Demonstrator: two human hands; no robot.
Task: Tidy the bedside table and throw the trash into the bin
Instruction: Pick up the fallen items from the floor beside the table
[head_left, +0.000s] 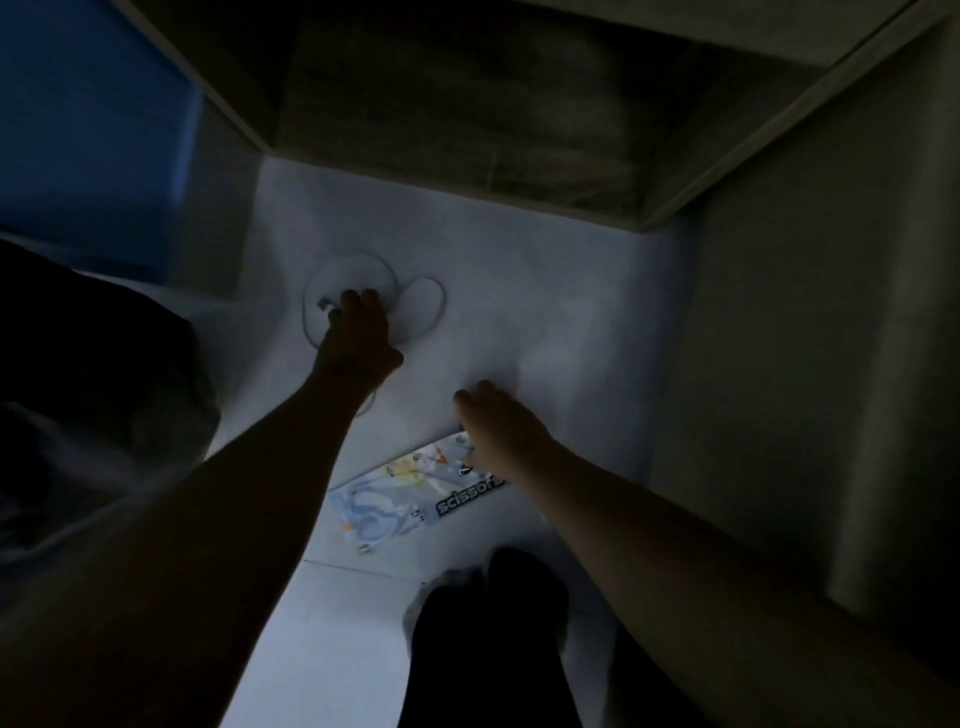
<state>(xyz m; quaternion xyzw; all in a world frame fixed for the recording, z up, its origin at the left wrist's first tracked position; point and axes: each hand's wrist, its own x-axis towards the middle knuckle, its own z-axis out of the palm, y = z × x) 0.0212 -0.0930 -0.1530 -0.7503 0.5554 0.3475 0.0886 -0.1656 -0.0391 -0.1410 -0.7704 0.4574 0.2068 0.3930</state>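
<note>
The scene is dim. A thin white cable (423, 306) lies in loops on the white bedside table top (545, 291). My left hand (358, 332) rests on the loops, its fingers bent around the cable near a small plug (323, 304). A printed scissors package (410, 493) lies flat near the table's front edge. My right hand (498, 426) lies palm down on the far end of that package, fingers stretched out over the table top. The bin is not in view.
A bed with pale bedding (457, 119) runs along the table's far side. A blue surface (88, 130) is at the left. Dark fabric (93, 374) lies left of the table. A wall or panel (810, 338) bounds the right. My dark-clad legs (488, 634) stand below.
</note>
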